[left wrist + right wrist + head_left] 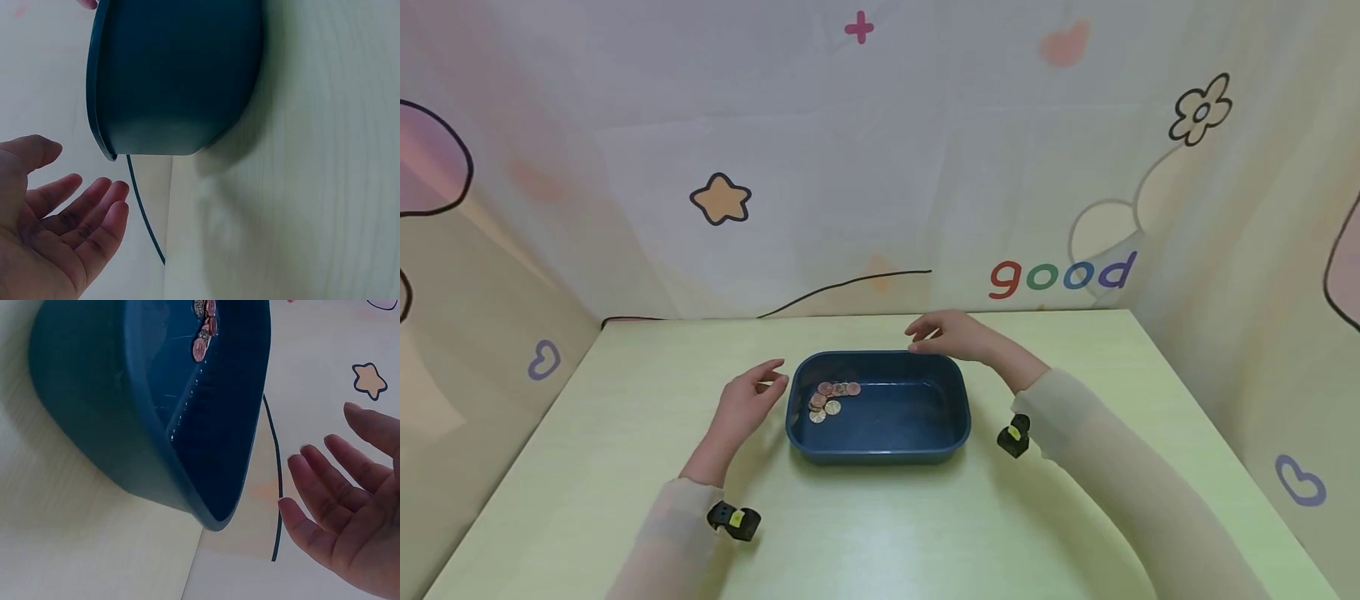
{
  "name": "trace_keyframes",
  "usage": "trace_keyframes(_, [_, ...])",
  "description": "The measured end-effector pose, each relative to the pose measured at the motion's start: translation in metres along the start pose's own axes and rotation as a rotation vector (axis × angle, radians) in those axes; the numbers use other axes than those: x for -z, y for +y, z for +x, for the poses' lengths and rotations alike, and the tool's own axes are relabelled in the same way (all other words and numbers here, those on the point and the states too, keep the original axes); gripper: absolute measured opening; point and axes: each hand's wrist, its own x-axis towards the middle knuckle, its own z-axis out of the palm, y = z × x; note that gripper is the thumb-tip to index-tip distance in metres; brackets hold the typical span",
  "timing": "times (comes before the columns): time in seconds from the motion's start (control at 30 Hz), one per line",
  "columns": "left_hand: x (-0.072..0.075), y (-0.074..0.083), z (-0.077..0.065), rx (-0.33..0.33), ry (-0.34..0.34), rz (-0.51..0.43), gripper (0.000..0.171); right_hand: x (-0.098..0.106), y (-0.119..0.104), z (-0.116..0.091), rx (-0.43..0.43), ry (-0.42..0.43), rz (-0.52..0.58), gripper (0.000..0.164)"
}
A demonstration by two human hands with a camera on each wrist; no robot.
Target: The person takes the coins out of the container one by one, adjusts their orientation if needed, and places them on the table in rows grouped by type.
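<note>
A dark blue rectangular basin rests on the table. Several coins, some copper and some silvery, lie in its left part; the right wrist view also shows some coins inside. My left hand hovers just off the basin's left side, its fingers loosely bent and holding nothing, as the left wrist view of the hand confirms. Near the far right corner of the basin is my right hand, fingers relaxed and apart. In the right wrist view this hand is empty.
The pale wood-grain table reaches back to a printed cloth that hangs behind and along both sides. Each sleeve cuff carries a small black wrist camera, the left camera and the right camera.
</note>
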Motion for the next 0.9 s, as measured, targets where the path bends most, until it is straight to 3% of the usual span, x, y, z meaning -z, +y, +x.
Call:
trace_keyframes(0.33, [-0.009,0.001,0.001,0.019,0.015,-0.053,0.047,-0.007,-0.012,0.02,0.027,-0.16,-0.042,0.045])
trace_keyframes(0.6, [-0.014,0.0,0.002,0.03,0.033,-0.082,0.046,-0.017,-0.02,0.039,0.032,-0.235,-0.076,0.041])
trace_keyframes(0.9, [-0.02,-0.004,0.003,0.072,0.048,-0.117,0.045,-0.028,-0.022,0.056,-0.012,-0.331,-0.072,0.042])
